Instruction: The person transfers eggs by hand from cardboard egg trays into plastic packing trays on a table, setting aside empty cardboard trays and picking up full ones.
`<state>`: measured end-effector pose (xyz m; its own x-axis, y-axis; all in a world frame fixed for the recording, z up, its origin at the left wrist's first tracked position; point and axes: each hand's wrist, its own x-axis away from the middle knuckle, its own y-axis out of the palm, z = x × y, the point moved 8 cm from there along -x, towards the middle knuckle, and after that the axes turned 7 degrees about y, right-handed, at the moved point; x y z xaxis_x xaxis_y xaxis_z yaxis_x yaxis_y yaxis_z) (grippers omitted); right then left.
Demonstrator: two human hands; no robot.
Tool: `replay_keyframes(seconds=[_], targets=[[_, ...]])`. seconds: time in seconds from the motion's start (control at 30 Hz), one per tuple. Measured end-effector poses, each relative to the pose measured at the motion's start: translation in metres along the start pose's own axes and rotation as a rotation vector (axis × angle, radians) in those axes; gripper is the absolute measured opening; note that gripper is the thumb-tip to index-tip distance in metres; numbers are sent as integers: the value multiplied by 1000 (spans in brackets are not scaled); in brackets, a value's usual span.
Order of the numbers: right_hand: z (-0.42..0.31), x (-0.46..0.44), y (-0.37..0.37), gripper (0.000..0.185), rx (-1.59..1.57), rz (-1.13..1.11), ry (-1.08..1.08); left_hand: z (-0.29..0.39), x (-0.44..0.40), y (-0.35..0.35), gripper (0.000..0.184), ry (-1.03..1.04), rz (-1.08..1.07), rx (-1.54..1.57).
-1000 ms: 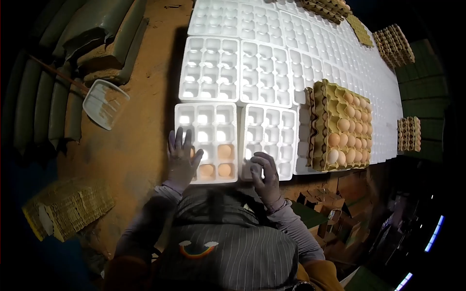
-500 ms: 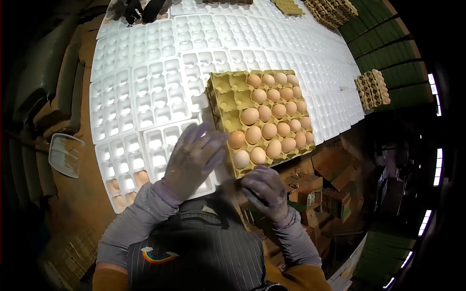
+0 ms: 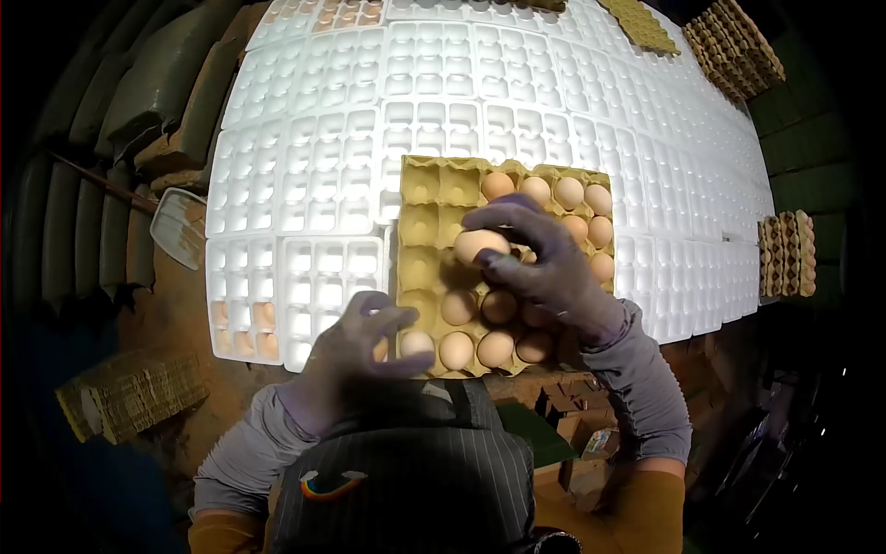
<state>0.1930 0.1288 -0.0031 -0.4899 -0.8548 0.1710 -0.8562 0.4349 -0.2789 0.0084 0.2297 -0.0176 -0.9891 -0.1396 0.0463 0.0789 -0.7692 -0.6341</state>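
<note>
My right hand (image 3: 544,263), gloved in thin pale purple, is above the yellow-green egg tray (image 3: 421,189), its thumb and fingers closed around a light brown egg (image 3: 480,247). At the tray's near left corner is my left hand (image 3: 346,351), gloved alike. An orange-brown egg (image 3: 380,349) shows partly in its curled fingers. Its index finger and thumb reach around a paler egg (image 3: 417,347) in the corner cup; whether they touch it I cannot tell. Brown eggs fill much of the tray, while several cups on its left hold none. My right hand hides some.
White moulded trays (image 3: 332,143) cover the wide surface under the egg tray. The near left white tray (image 3: 242,277) holds several eggs. Stacked egg trays (image 3: 734,51) stand far right, with another stack (image 3: 784,254) below. A white scoop (image 3: 177,226) lies left, near dark sacks (image 3: 161,88).
My right hand has moved from the near edge to above the tray, with an egg in it. An orange-brown egg has left its cup at the left side. The camera view has shifted.
</note>
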Motion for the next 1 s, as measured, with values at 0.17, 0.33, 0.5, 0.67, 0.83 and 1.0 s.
replay_keyframes(seconds=[0.17,0.33,0.5,0.67,0.83,1.0], targets=[[1,5,46,34,933,-375,107,7,2,14,48,97,-55,-97],[4,8,46,41,1041,-458,127,-21,10,4,38,-432,19,673],[7,37,19,41,547,-242,108,3,-57,-27,30,-65,209,218],[31,38,86,35,1091,-45,-112,16,-123,-17,30,101,111,-245],[7,37,29,36,719,-297,284,23,-159,5,38,219,46,-509],[2,72,33,56,47,-382,-139,19,-201,30,37,170,-88,-718]])
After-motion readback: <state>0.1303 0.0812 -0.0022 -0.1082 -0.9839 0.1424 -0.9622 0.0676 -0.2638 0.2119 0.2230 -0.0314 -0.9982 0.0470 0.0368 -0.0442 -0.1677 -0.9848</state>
